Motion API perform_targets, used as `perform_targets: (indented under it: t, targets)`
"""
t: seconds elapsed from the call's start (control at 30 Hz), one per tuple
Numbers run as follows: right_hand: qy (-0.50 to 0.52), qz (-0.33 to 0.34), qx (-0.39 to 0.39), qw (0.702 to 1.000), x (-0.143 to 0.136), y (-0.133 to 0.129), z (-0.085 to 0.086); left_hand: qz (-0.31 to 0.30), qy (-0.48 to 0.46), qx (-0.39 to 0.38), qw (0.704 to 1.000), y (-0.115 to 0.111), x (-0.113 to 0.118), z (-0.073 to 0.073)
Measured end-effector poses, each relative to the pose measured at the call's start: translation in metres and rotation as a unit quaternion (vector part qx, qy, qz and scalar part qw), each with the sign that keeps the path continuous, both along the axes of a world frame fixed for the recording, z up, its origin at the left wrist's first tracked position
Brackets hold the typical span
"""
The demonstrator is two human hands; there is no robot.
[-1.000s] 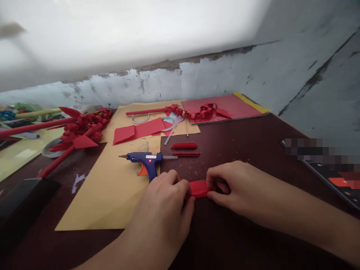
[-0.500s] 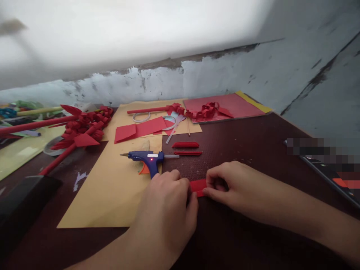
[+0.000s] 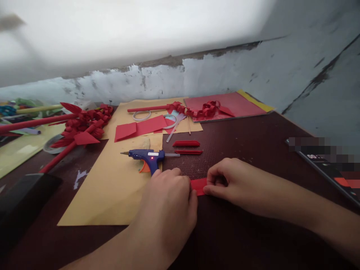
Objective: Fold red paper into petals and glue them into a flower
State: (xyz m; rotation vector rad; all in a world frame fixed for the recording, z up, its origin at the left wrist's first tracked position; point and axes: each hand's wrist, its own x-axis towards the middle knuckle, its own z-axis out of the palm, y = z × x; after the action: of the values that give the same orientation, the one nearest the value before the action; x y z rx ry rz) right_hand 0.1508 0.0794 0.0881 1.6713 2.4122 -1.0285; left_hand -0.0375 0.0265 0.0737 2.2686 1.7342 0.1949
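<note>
Red straight-edged paper strip (image 3: 198, 185), matte, visible middle looks flat, both ends covered. Left hand (image 3: 170, 204) closed on its left end; right hand (image 3: 232, 178) pinching its right.

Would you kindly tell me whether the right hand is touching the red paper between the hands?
Touching: the head view shows the right hand with its thumb on the red paper.

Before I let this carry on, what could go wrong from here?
The glue gun shows a red light, so it may be hot; the left hand, close by, could bump it. The red paper between that hand and the right hand might crease askew. The folded red strips beyond could get knocked.
</note>
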Motion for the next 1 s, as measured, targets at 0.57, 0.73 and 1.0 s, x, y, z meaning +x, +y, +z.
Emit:
perform_targets:
  t: [0.57,0.73,1.0]
  targets:
    - [-0.028,-0.004,-0.01,1.0,-0.002,0.001,0.002,0.005,-0.032,-0.004,0.999,0.002,0.0,0.001]
    - [-0.05,0.004,0.019,0.999,0.002,0.002,0.006,-0.034,-0.081,-0.012,0.996,-0.002,0.0,-0.002]
    - [-0.059,0.02,0.039,0.997,0.007,0.001,0.005,-0.05,-0.048,0.002,0.998,-0.008,0.001,-0.005]
